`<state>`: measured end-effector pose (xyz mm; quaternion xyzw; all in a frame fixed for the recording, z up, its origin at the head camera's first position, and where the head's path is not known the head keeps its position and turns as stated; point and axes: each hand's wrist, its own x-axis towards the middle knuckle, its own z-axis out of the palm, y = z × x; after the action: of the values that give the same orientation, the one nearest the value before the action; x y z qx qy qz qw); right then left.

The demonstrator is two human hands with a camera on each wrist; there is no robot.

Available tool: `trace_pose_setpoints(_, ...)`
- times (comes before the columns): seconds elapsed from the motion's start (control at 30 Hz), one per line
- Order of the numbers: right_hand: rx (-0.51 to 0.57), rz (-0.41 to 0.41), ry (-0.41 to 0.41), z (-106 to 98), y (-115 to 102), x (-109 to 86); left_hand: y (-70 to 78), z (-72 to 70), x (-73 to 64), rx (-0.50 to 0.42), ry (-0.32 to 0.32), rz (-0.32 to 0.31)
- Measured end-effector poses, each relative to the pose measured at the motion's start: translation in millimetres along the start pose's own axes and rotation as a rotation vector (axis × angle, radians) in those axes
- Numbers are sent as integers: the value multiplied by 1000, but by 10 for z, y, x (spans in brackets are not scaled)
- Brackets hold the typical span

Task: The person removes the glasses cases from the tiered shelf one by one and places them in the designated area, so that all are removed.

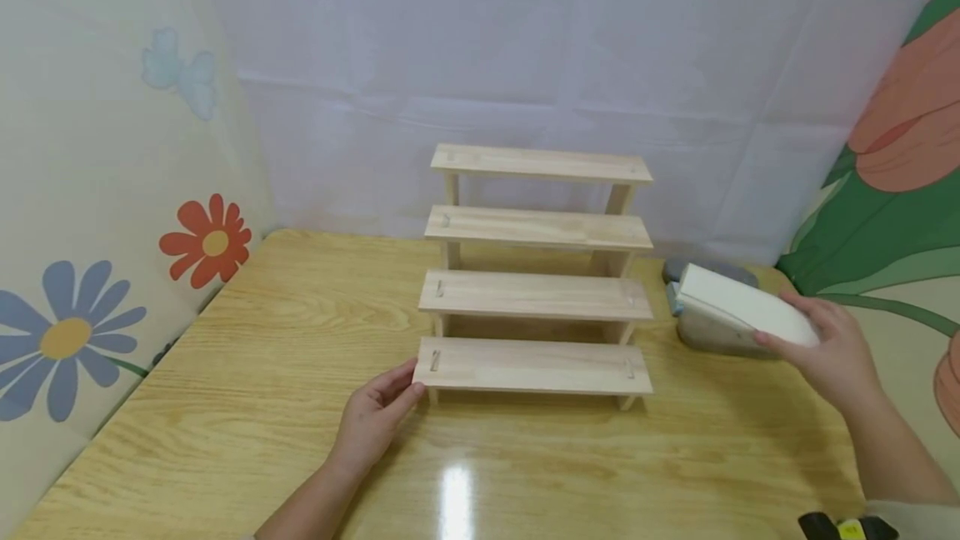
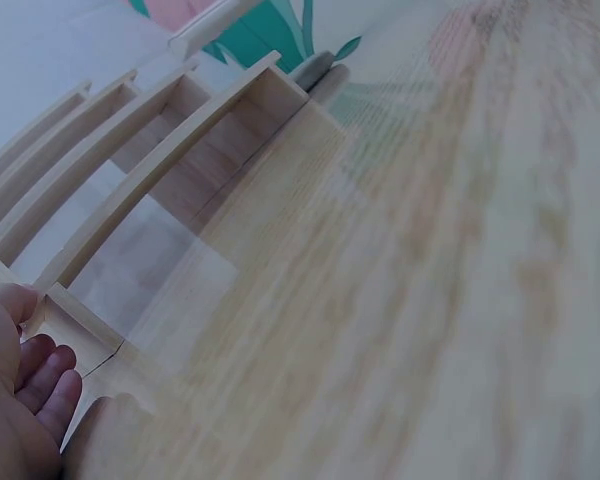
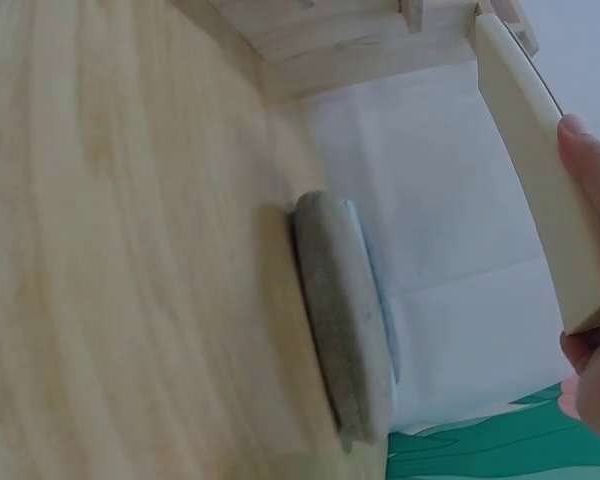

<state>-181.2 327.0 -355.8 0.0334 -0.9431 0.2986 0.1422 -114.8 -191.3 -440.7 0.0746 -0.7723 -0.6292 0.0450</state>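
A four-tier stepped wooden display shelf [image 1: 536, 294] stands upright on the table. My left hand [image 1: 371, 419] grips the left end of its lowest board [image 1: 517, 367], thumb by the front corner; in the left wrist view the other fingers [image 2: 48, 380] curl below the board. To the right of the shelf, my right hand [image 1: 836, 348] holds a long white case [image 1: 742, 300] by its right end, thumb along one side. In the right wrist view the white case [image 3: 535, 170] is raised off the table, a dark seam running along its edge.
Under the white case, a grey-brown rounded case [image 1: 716, 338] lies on the wood-grain table [image 1: 322, 307]. Behind it are a darker grey one [image 1: 731, 272] and something light blue [image 1: 673, 300]. A white cloth [image 1: 525, 40] hangs at the back; flower-printed panels [image 1: 67, 148] flank both sides.
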Motion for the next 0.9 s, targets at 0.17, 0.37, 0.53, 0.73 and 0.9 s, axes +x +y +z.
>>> trace_pose_setpoints(0.17, -4, -18, 32, 55, 115, -95, -2, -2, 11, 10, 1, 0)
trace_pose_setpoints(0.37, 25, 15, 10, 123, 257, -191, 3, -3, 12, 16, 2, -6)
trace_pose_setpoints(0.53, -14, 24, -5, 179, 368, -282, 10, -3, 15, 15, -3, -11)
trace_pose_setpoints(0.73, -25, 40, -28, 236, 469, -376, 9, -4, 16, 1, -3, -15)
trace_pose_setpoints(0.9, -13, 58, -59, 282, 516, -436, 3, -4, 16, 1, -1, -16)
